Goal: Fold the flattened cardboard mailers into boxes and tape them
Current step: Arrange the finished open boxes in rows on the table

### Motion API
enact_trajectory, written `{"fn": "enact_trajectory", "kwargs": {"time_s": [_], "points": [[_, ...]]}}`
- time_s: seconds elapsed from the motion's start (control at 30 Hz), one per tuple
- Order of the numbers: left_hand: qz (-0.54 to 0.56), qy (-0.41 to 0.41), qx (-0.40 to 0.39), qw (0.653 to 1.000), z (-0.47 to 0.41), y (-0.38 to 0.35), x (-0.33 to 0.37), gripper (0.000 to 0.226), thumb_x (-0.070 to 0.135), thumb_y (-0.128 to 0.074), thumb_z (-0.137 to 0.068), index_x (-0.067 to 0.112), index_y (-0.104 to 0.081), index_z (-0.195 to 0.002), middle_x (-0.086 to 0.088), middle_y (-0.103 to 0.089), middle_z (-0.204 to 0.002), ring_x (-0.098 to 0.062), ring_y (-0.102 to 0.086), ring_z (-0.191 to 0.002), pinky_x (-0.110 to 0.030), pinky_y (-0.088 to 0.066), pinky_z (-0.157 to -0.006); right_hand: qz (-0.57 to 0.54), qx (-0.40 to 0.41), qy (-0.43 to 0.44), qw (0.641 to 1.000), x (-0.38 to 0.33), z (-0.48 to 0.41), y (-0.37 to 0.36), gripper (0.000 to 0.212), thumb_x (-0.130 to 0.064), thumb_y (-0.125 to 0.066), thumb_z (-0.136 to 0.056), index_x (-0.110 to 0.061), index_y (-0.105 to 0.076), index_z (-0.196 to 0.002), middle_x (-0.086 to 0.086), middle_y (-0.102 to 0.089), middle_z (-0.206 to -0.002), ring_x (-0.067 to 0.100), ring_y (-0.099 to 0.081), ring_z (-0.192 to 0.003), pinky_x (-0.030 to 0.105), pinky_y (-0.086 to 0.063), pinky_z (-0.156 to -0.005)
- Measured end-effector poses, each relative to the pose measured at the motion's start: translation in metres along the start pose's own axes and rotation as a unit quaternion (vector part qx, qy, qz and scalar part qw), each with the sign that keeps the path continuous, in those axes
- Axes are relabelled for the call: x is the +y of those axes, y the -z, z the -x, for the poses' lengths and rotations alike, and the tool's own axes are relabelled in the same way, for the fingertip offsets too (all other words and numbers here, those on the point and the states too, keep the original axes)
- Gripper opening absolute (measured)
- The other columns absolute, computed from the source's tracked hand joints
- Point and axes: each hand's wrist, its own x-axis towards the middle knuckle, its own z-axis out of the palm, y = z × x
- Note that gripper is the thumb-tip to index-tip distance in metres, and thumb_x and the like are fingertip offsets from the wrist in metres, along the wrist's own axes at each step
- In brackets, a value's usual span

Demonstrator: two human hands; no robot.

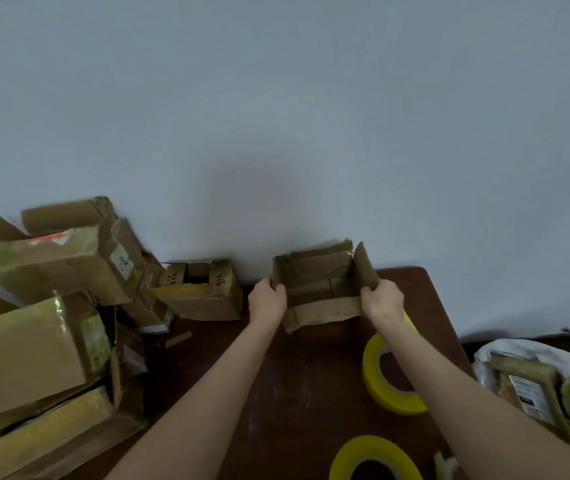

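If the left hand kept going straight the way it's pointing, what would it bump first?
The left hand holds the open cardboard box by its left side, so that box comes first. The pale wall looks close behind, but the depth is unclear.

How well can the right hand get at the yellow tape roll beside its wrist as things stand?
Probably yes, once free: the right hand grips the right wall of the open box and must let go first. The tape roll sits close by its wrist, nothing between them.
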Motion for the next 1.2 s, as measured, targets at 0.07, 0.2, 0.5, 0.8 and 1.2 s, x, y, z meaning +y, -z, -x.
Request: {"fn": "enact_trajectory", "kwargs": {"time_s": [0.07,0.2,0.5,0.8,1.2], "points": [[0.143,0.041,-0.016,0.989,-0.01,0.006,0.003,0.035,0.017,-0.045,-0.099,0.004,-0.053,-0.13,-0.013,-0.061,-0.116,-0.027,-0.058,-0.106,-0.039,-0.05,-0.093,-0.068,-0.002,-0.035,0.997,-0.004,-0.012,0.006,0.031,-0.021,-0.05,-0.098,0.003,-0.062,-0.115,0.018,-0.063,-0.106,0.036,-0.06,-0.101,0.036,-0.046,-0.074],[0.057,-0.07,0.011,0.996,-0.007,0.022,0.005,0.049,0.028,-0.056,-0.095,0.008,-0.044,-0.139,-0.006,-0.055,-0.132,-0.021,-0.052,-0.119,-0.029,-0.042,-0.099,-0.215,-0.028,-0.11,0.97,-0.011,-0.003,0.004,0.059,-0.049,-0.058,-0.092,-0.003,-0.05,-0.128,0.014,-0.052,-0.121,0.03,-0.058,-0.099,0.041,-0.05,-0.088],[-0.484,-0.187,0.12,0.846,-0.039,0.133,-0.066,0.041,0.02,-0.055,-0.089,0.024,-0.054,-0.13,0.0,-0.056,-0.125,-0.02,-0.05,-0.12,-0.04,-0.029,-0.111,-0.032,-0.076,0.215,0.973,-0.092,0.075,-0.066,0.018,-0.029,-0.059,-0.094,-0.019,-0.062,-0.109,-0.003,-0.064,-0.098,0.017,-0.061,-0.096,0.025,-0.044,-0.078],[-0.364,-0.481,0.009,0.798,0.023,0.143,-0.134,0.027,0.043,-0.05,-0.084,0.035,-0.075,-0.087,0.015,-0.068,-0.086,-0.007,-0.059,-0.076,-0.023,-0.047,-0.058,0.302,-0.173,0.033,0.937,-0.103,0.115,-0.157,0.088,-0.062,-0.069,-0.075,-0.012,-0.031,-0.137,0.011,-0.046,-0.137,0.028,-0.053,-0.122,0.037,-0.046,-0.083],[-0.256,0.033,-0.091,0.962,-0.001,0.121,-0.094,0.127,0.053,-0.081,-0.063,0.018,0.004,-0.151,-0.014,-0.014,-0.15,-0.034,-0.039,-0.13,-0.043,-0.046,-0.091,0.164,-0.14,0.027,0.976,-0.065,0.11,-0.125,0.044,-0.024,-0.048,-0.095,-0.005,-0.039,-0.134,0.016,-0.058,-0.121,0.032,-0.06,-0.105,0.041,-0.053,-0.087]]}}
